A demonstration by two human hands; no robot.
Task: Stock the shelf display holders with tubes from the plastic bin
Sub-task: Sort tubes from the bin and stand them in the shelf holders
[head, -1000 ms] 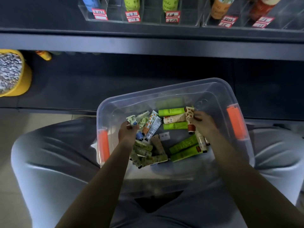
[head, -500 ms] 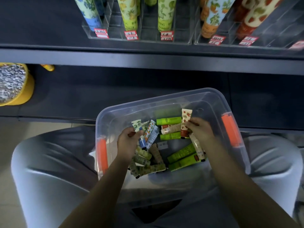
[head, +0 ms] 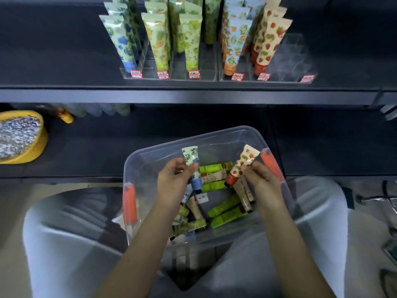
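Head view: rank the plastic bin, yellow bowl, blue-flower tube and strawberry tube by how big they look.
Largest: plastic bin.
Next: yellow bowl, partly cut off at the frame edge.
Smallest, alike, unranked: blue-flower tube in the left hand, strawberry tube in the right hand.

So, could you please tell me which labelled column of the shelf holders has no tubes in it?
The far-right column, beside the strawberry tubes: its clear cells stand bare, while the other five labelled columns hold upright tubes.

Bin (head: 214,138) on lap, before shelf; holders (head: 217,79) on shelf, possibly half-filled.
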